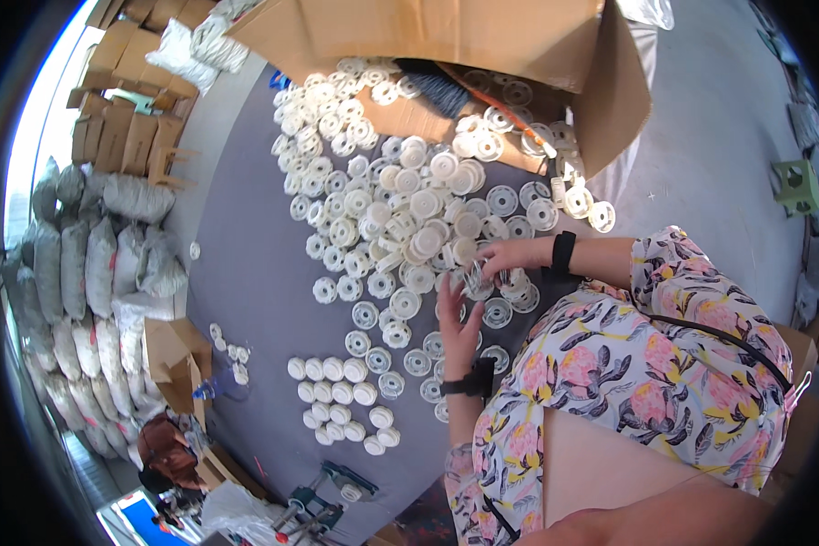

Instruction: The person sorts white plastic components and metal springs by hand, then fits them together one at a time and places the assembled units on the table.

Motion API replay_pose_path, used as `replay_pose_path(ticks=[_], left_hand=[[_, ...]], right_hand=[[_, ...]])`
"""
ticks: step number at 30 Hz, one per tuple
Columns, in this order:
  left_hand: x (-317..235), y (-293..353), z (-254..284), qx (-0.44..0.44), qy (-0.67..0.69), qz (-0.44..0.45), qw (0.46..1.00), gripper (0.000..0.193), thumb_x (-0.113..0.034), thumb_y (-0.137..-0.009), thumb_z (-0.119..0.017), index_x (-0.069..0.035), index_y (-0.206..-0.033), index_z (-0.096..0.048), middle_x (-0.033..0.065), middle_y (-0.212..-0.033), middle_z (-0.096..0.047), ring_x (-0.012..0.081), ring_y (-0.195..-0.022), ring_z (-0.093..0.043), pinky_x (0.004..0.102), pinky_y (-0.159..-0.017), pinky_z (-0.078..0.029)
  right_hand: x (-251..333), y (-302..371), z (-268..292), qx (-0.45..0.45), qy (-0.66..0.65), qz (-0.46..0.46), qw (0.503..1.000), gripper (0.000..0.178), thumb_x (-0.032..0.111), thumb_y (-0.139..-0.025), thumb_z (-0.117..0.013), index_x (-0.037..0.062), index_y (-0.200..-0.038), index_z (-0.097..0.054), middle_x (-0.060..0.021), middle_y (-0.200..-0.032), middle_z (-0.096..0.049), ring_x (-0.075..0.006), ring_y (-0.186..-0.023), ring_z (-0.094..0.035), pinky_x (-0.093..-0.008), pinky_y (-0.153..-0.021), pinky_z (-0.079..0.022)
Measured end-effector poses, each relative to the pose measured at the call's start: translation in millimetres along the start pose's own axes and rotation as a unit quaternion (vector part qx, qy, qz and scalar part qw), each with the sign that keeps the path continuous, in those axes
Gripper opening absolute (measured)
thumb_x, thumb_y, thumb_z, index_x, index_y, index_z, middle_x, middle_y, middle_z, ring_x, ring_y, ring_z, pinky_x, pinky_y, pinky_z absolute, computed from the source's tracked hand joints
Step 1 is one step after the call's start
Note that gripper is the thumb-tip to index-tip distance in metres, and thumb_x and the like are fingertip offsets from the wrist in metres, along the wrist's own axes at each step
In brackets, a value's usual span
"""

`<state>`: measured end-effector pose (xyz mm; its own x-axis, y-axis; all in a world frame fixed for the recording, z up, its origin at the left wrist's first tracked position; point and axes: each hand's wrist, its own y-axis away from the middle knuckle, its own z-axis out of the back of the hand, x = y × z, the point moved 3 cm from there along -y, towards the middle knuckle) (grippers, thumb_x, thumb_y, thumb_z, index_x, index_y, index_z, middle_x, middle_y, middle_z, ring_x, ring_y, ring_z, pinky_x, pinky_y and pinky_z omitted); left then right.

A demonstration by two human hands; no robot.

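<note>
My right hand (508,258) reaches in over the edge of a heap of white round plastic parts (409,209). Its fingers are closed round a pale, slotted plastic disc (476,282), slightly blurred. Just below it is my left hand (460,329), fingers apart and stretched up toward that disc; whether the fingertips touch it I cannot tell. Flat slotted discs (417,362) lie singly around my left wrist. Several more (521,293) lie partly stacked beneath my right hand.
Capped white parts (338,393) stand in rows on the grey table (246,273). A large cardboard box (446,36) lies open over a brush (432,86) at the far side. A green hand press (323,500) stands at the near edge. Filled sacks (73,273) are piled leftward.
</note>
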<state>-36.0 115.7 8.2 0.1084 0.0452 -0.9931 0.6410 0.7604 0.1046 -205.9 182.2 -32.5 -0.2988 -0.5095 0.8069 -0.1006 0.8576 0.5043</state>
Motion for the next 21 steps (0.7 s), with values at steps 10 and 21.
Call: replay_pose_path(ticks=[10, 21], left_hand=[[4.3, 12.4, 34.1, 0.050, -0.102, 0.039, 0.993, 0.051, 0.002, -0.075, -0.069, -0.002, -0.123, -0.053, 0.0065, -0.092, -0.063, 0.0107, -0.077, -0.061, 0.0229, -0.068, -0.050], [63.4, 16.2, 131.9, -0.117, 0.037, 0.217, 0.968, 0.034, -0.008, -0.079, -0.067, -0.003, -0.111, -0.054, 0.0069, -0.090, -0.059, 0.0128, -0.074, -0.056, 0.0261, -0.061, -0.047]], right_hand=[[3.9, -16.7, -48.1, 0.016, -0.019, -0.038, 0.999, 0.043, 0.039, -0.082, -0.064, 0.0073, -0.109, -0.055, -0.0023, -0.096, -0.058, -0.0105, -0.079, -0.057, -0.0233, -0.060, -0.048], [40.2, -40.0, -10.9, -0.292, 0.146, 0.159, 0.932, 0.052, 0.034, -0.072, -0.076, 0.0045, -0.109, -0.054, -0.0023, -0.086, -0.057, -0.0106, -0.076, -0.052, -0.0251, -0.068, -0.045]])
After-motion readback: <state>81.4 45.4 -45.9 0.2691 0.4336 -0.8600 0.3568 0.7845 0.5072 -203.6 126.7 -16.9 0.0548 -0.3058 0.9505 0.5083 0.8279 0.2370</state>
